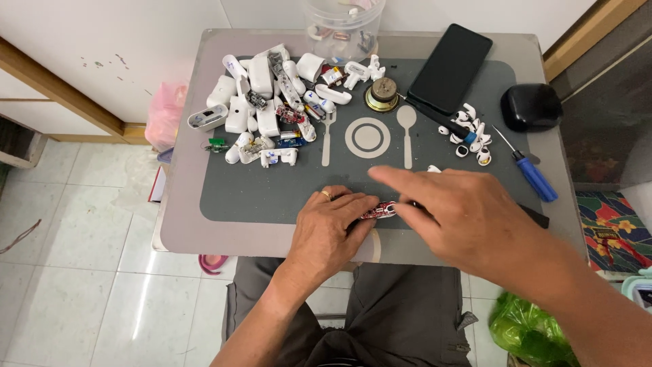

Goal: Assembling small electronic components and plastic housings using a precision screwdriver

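Resting near the front edge of the tabletop (204,231), the left hand (329,228) pinches a small red circuit board (380,210) between its fingertips, its grip narrow and closed on the board's left end. The board lies flat on the grey placemat (244,190), just in front of the printed plate-and-cutlery motif. The right hand (462,214) hovers over the board's right side with fingers loosely spread and the index finger stretched toward the mat's middle; it hides whatever lies under its palm, and its grip looks wide, holding nothing that can be seen.

Toward the back left corner sits a heap of white earbud-case shells (261,102) mixed with small circuit boards and batteries. Behind it, at the back edge, stands a clear plastic tub (343,30) with more parts inside. A round brass-coloured speaker part (382,94) lies just beside the heap, and a black phone (451,66) lies face down beyond it. Near the right edge are a scatter of white eartips (470,132), a blue-handled screwdriver (533,175) and a black case (530,107). All of these lie well apart from the hands. A pink bag (168,112) hangs off the left edge, and a green bag (530,329) rests on the floor.
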